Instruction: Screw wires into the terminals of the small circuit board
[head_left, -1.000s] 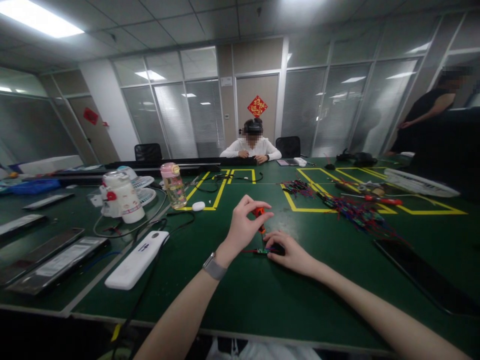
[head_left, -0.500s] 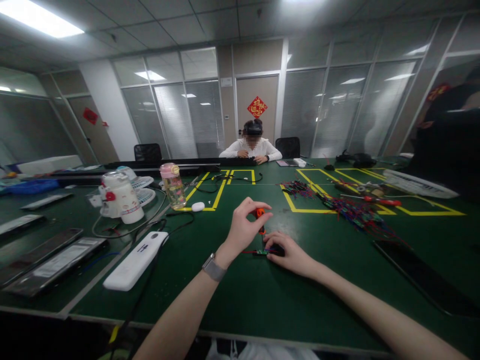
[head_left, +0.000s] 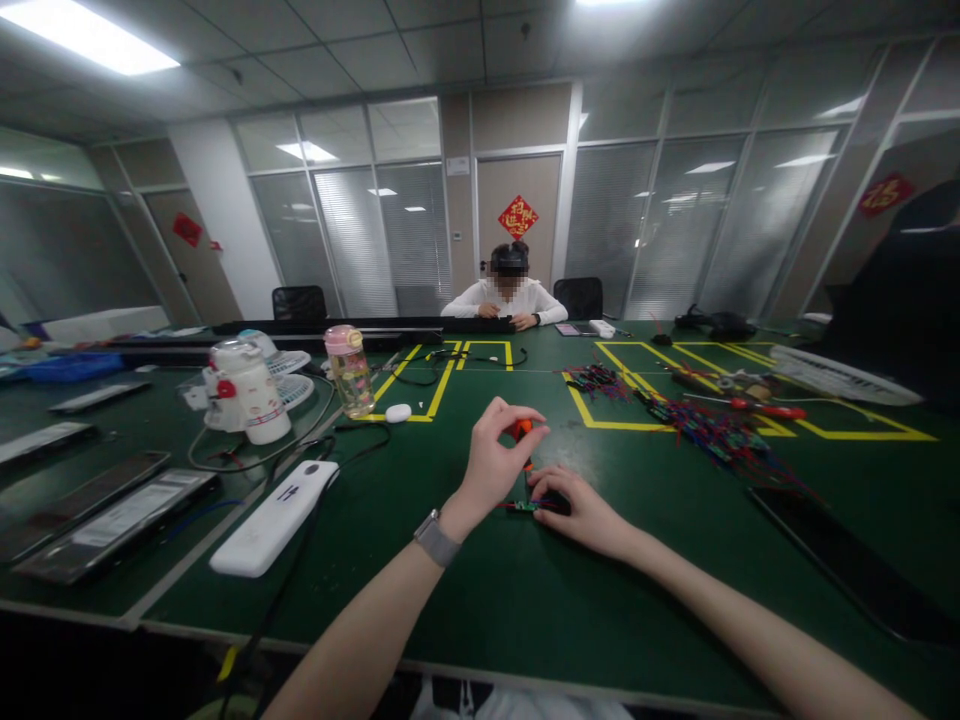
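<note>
While the left hand (head_left: pixel 491 455) stands raised near the centre of the frame, its thumb and forefinger are curled around the orange handle of a screwdriver (head_left: pixel 523 430), held roughly upright with its shaft reaching down to a small green circuit board (head_left: pixel 523 507). That board lies on the green tabletop (head_left: pixel 600 620), just below the centre, with thin wires at its ends. At its right end rests the right hand (head_left: pixel 577 505), thumb against the board and forefinger close beside the shaft; whether these fingers pinch the board or only steady it, I cannot tell. A smartwatch (head_left: pixel 437 540) with a grey band circles the left wrist. Right of centre, wired circuit boards (head_left: pixel 716 430) lie heaped across yellow tape (head_left: pixel 630 427), near a red-handled screwdriver (head_left: pixel 780 409). Left of centre stands a pink-lidded bottle (head_left: pixel 350 375), with a long white device (head_left: pixel 274 520) lying below it. Across the table, upper centre, sits a person in white (head_left: pixel 469 302).
</note>
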